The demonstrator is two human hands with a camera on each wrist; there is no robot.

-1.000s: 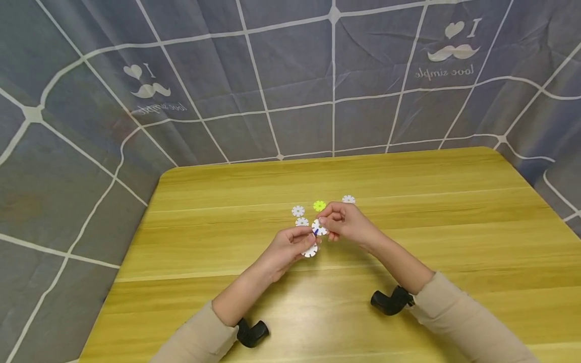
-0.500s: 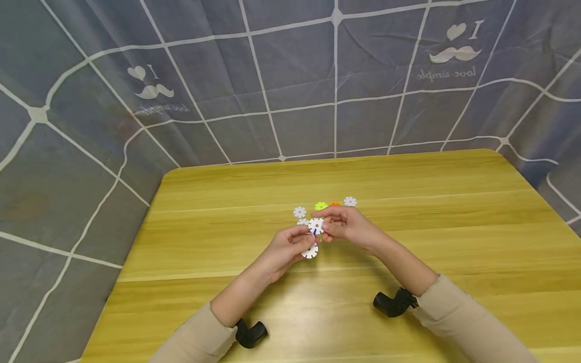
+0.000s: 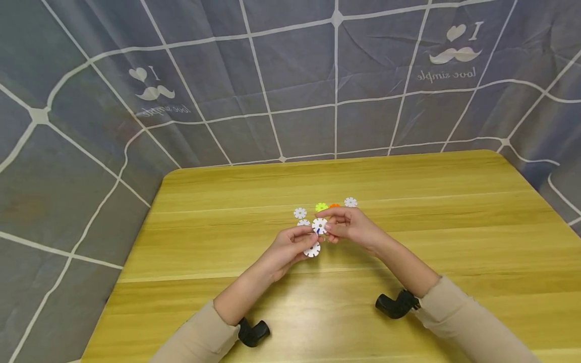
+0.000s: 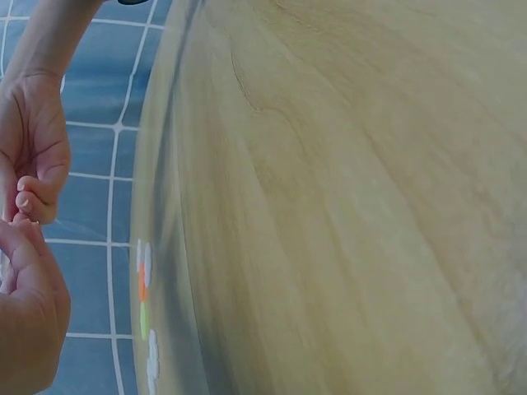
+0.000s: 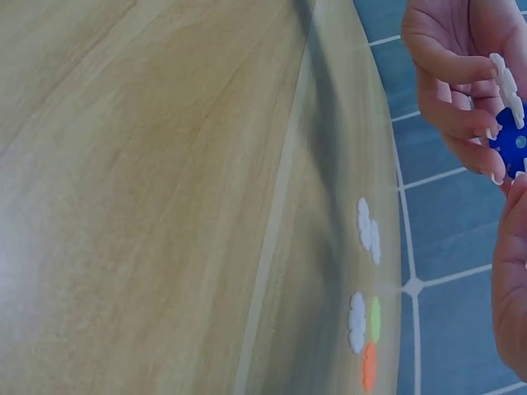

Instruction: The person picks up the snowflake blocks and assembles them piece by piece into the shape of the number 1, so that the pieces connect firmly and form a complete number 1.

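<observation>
In the head view, my left hand pinches a blue notched disc, seen edge-on, joined to a white notched disc below it. Another white notched disc stands at the blue disc's upper edge, and my right hand pinches its right side between thumb and fingers. How firmly it sits in the blue disc I cannot tell. From the right wrist, the flat face of the blue disc shows between the hands, the lower white disc by the left fingers.
On the wooden table beyond the hands lie white discs, a yellow-green disc and an orange disc, the latter partly behind the right hand. Black wrist mounts sit under both sleeves. A grey curtain hangs behind the table.
My right hand has shifted slightly and its fingers cover less of the upper white disc. The orange disc, hidden a second ago, shows behind the right hand. The left hand keeps its hold.
</observation>
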